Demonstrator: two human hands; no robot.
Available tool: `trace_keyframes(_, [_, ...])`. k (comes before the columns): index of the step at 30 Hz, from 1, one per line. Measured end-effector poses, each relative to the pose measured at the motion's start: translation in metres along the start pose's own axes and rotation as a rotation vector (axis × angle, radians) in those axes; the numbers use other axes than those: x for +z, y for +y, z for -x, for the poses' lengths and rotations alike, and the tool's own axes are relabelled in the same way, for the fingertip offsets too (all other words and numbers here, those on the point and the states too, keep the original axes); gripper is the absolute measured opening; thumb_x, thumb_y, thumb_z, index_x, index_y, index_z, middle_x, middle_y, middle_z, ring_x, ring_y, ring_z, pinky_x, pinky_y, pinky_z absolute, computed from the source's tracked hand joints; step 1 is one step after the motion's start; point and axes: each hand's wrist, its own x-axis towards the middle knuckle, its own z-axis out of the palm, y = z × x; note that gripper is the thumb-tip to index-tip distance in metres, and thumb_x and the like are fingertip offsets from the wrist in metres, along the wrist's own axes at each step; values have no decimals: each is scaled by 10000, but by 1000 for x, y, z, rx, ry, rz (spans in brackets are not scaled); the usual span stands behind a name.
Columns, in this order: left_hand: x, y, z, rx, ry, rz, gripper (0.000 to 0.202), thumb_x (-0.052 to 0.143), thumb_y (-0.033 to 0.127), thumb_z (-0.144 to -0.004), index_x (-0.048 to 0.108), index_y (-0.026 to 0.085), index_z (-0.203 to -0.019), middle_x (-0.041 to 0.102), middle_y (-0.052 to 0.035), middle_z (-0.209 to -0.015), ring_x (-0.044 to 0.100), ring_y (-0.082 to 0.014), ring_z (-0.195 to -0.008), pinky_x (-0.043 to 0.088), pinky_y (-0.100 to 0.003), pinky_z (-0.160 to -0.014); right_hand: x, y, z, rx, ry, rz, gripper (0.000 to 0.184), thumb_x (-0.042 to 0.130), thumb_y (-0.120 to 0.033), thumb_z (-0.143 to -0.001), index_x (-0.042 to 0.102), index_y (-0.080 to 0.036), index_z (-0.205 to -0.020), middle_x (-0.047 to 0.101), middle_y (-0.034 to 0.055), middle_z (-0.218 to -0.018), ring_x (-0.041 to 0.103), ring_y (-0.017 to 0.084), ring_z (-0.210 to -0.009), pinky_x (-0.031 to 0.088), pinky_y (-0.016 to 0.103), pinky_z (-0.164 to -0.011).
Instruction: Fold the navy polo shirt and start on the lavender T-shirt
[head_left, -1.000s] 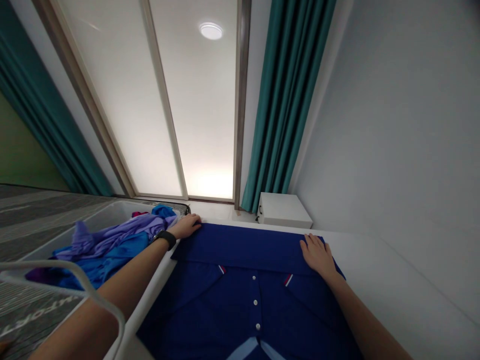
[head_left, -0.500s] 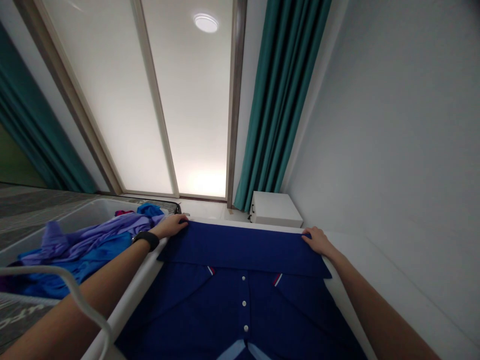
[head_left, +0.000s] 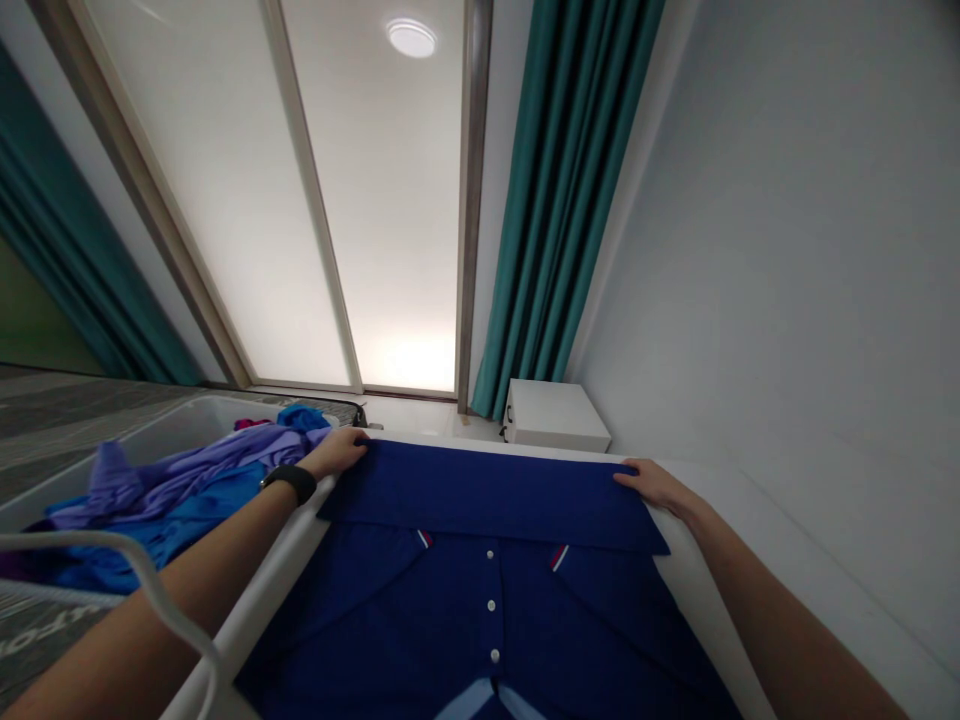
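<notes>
A navy blue polo shirt [head_left: 390,620] lies spread on a white board [head_left: 690,590], its light blue collar toward me. Its far edge is folded over in a straight band, and white buttons run down the middle. Small red-and-white trims show on both sides just below the band. My left hand [head_left: 339,453], with a black band on the wrist, is closed on the left far corner of the fold. At the right far corner, my right hand [head_left: 654,484] pinches the fold's edge, thumb and fingers together.
A white tub [head_left: 172,415] of crumpled purple and blue clothes stands at my left. A white cable [head_left: 150,580] crosses the lower left. Beyond the board are a small white cabinet [head_left: 559,415], a teal curtain [head_left: 562,220] and frosted sliding doors [head_left: 382,200]. A wall [head_left: 787,250] rises on the right.
My right hand has shifted slightly outward to the right along the fold's far edge, with fingers stretched a little straighter. My left hand has barely moved. The shirt lies nearly the same.
</notes>
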Motion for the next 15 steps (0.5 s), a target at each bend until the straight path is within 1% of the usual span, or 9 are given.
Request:
trace_keyframes(2, [3,1,2,-11,23,-2,314,502,248,-684,728,155,-883,743,-61,-855,691,-232,-873,507,-257,-773,0,-2,1,8,13,11,215,575,-282,-825,731,-147,-887,749,62,-820,679,198,-746,509,256,-668])
trace_keyframes(5, [7,2,4,-30,64,-5,309,489,260,-717,720,162,-898,741,-68,-858,692,-235,-857,505,-268,-762,2,-4,-1,25,71,68,242,555,-298,-845,728,-141,-905,736,73,-817,671,208,-768,493,265,-681])
trace_keyframes(8, [9,4,6,-45,100,-4,292,480,262,-737,712,175,-891,741,-62,-857,693,-228,-844,505,-263,-753,4,-6,-3,43,120,134,239,564,-316,-846,729,-147,-886,724,80,-805,664,221,-793,473,272,-698])
trace_keyframes(12, [10,7,10,-56,124,-5,270,468,248,-750,705,171,-856,741,-53,-821,694,-215,-813,504,-244,-725,4,-7,-3,54,146,192,238,568,-329,-847,729,-155,-861,721,85,-817,657,228,-801,459,277,-701])
trace_keyframes(15, [11,9,13,-59,136,-16,288,444,241,-772,705,159,-862,743,-56,-831,697,-208,-811,502,-233,-714,3,-7,-1,39,143,211,261,540,-324,-864,727,-146,-902,722,88,-845,654,225,-816,460,276,-716])
